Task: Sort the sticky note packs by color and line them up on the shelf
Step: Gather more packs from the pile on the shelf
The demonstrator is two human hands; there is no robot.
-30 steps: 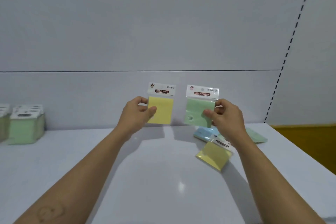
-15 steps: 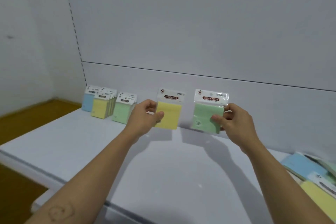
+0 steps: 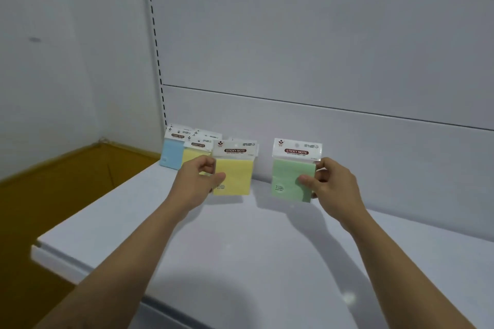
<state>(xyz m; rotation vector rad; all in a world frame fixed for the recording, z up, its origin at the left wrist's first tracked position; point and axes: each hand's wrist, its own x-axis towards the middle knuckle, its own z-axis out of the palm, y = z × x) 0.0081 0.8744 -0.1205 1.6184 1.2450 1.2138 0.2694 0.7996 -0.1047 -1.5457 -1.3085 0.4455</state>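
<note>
My left hand point(image 3: 198, 182) pinches a yellow sticky note pack point(image 3: 235, 174) by its left edge, upright above the white shelf point(image 3: 240, 243). My right hand point(image 3: 330, 187) grips a green sticky note pack point(image 3: 290, 179) by its right edge, also upright, a little apart from the yellow one. Against the back panel at the shelf's left end stand lined-up packs: a blue row point(image 3: 171, 153) and, right of it, a yellow row point(image 3: 193, 152). The held yellow pack and my left hand hide what stands behind them.
The shelf's left end and front edge point(image 3: 50, 251) drop to an ochre floor point(image 3: 53, 195). A slotted upright point(image 3: 156, 61) runs up the back panel beside the left wall.
The view has swung left: the sorted rows now sit right behind my left hand, and the loose packs on the right are out of view. Both hands have carried their packs leftward.
</note>
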